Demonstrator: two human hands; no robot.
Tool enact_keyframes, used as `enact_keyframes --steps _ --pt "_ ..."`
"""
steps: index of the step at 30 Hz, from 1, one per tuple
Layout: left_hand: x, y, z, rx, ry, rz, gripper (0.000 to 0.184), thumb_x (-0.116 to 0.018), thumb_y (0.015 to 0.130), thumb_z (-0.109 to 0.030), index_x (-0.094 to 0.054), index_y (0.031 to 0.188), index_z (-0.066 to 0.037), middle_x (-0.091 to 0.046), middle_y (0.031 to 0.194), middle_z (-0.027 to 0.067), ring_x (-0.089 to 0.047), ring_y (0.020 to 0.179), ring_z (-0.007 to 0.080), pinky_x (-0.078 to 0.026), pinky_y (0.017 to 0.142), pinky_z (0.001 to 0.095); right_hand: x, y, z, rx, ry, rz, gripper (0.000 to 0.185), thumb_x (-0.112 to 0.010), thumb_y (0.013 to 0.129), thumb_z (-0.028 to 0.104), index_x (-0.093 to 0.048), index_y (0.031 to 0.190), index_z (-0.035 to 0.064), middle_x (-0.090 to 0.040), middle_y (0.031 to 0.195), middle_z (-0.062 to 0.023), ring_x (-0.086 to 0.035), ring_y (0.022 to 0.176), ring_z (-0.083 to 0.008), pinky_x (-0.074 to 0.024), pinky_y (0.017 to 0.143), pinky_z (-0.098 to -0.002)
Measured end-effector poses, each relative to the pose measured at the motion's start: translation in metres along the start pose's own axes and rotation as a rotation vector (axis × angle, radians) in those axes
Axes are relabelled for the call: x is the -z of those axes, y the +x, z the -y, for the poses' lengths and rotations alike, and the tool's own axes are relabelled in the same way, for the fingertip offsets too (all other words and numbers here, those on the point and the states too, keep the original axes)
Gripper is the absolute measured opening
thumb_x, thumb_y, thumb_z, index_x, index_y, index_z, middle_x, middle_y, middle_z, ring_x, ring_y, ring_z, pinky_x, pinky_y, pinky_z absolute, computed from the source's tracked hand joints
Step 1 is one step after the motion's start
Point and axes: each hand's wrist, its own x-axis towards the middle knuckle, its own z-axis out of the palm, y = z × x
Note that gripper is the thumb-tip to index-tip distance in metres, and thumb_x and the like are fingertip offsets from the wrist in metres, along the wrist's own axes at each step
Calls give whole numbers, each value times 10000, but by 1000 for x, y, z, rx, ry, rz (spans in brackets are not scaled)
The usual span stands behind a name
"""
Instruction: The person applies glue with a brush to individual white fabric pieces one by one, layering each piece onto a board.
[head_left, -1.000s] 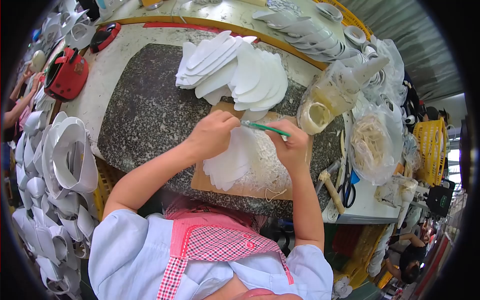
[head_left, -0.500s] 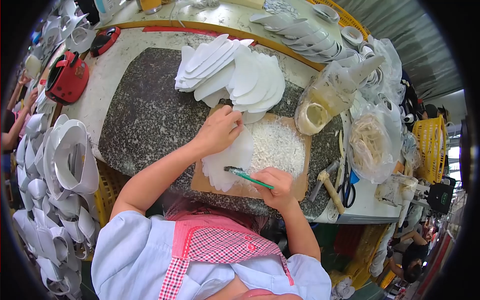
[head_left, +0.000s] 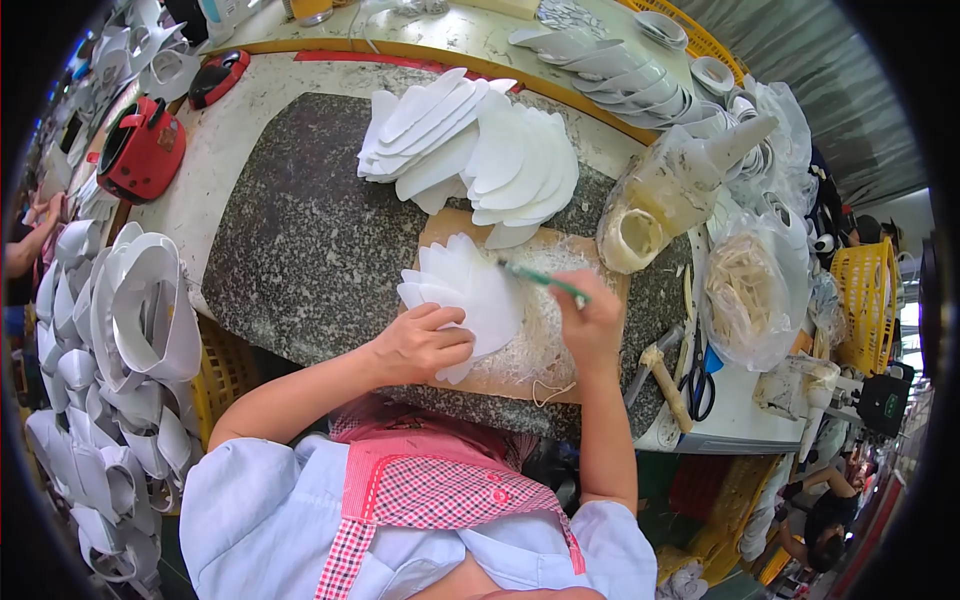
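A fan of thin white cut pieces [head_left: 485,305] lies overlapped on a brown board [head_left: 437,229]. My left hand [head_left: 430,340] rests on the lower left of the fan, its fingers curled and pressed onto the pieces. In my right hand [head_left: 590,315] is a green-handled brush [head_left: 545,279], gripped near the handle's end. Its dark bristle end is at the fan's upper right edge; whether it touches is unclear. The board's right side is coated with whitish, flaky residue [head_left: 560,335]. Beyond the board sit stacked, fanned white pieces [head_left: 520,160].
A glue-stained plastic container [head_left: 635,235] stands right of the board. Nearby are a hammer [head_left: 665,390], black scissors [head_left: 700,392] and a bag of beige strips [head_left: 745,290]. A red device [head_left: 140,155] sits at left, above white curved parts [head_left: 150,310]. Other people are at the far edges.
My left hand has moved from the top of the fan down to its lower left. My right hand has swung the brush up and right. The pieces' pointed ends now fan out toward the upper left.
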Motion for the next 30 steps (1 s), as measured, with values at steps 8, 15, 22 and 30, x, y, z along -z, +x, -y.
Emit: enact_keyframes --steps 8,15,22,30 --pt "6 37 11 655 -466 66 89 -622 708 -88 -561 758 -47 -612 762 54 -582 783 264 -451 649 344 69 0 9 -47 44 -226 70 -591 754 -64 -608 799 -13 -590 671 -74 -546 587 -159 -419 540 -264" --pt "58 127 61 200 -138 -674 148 -649 704 2 -637 835 -66 -655 860 52 -578 770 261 -489 663 322 114 19 -45 -36 58 -377 58 -614 844 28 -608 868 -25 -609 730 -47 -561 631 -103 -436 565 -229" --pt "39 51 54 248 4 -304 241 -600 606 27 -626 828 -64 -634 926 66 -543 902 278 -472 783 370 109 -20 -29 -330 53 -369 116 -610 862 83 -587 832 -27 -604 711 -75 -577 602 -125 -453 561 -245" --pt "4 2 -2 132 -93 33 229 -580 592 -44 -589 820 -36 -596 905 55 -537 946 261 -473 737 345 -9 8 -10 -84 139 145 37 -657 772 22 -630 794 14 -602 671 -92 -585 572 -190 -428 525 -283"
